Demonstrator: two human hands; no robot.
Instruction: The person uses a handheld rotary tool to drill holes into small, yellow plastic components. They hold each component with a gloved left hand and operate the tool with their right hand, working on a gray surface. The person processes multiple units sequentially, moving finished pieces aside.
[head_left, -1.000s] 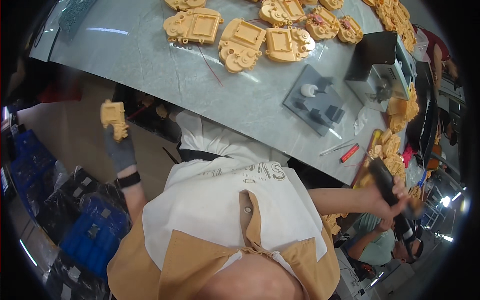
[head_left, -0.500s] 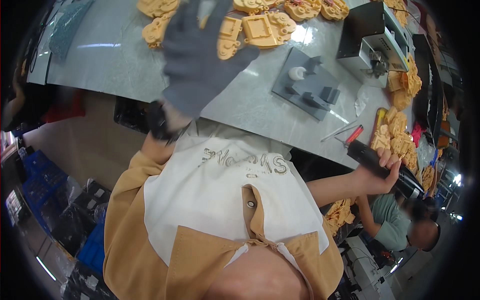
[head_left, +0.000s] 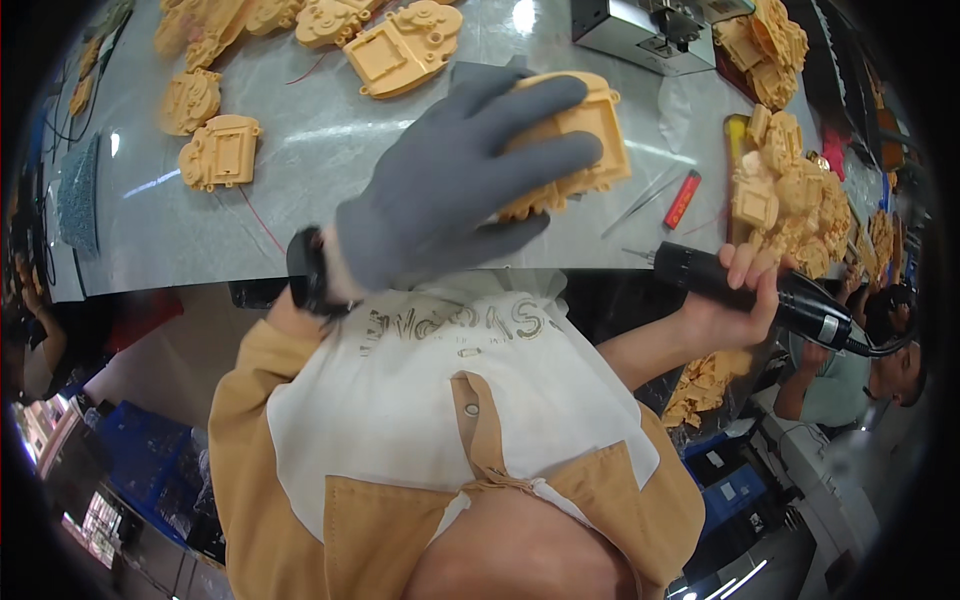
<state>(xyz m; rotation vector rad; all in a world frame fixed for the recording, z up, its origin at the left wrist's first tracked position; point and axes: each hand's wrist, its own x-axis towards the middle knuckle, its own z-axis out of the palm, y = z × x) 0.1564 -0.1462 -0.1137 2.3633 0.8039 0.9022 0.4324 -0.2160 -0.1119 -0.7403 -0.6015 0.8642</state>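
Observation:
My left hand (head_left: 440, 185), in a grey glove, grips a yellow plastic housing (head_left: 612, 135) above the right-middle of the table. Its fingers lie across the part and hide much of it. Part of a grey block (head_left: 480, 72) shows behind the glove, the rest being covered. Off the table's front edge, my bare right hand (head_left: 750, 285) is wrapped round a black electric screwdriver (head_left: 695, 268) whose thin bit points left. A red-handled tool (head_left: 683, 200) and a thin metal rod (head_left: 640, 208) lie just beyond that bit.
More yellow housings (head_left: 405, 50) lie along the far side, with a smaller one (head_left: 222, 153) at the left. A metal box machine (head_left: 640, 35) stands far right. Yellow parts are heaped (head_left: 790, 190) at the right edge. A co-worker (head_left: 830, 380) is beyond on the right.
My left hand went from spread over the far parts to holding a yellow housing, further right and covering the grey block. My right hand keeps the screwdriver. The whole view has shifted.

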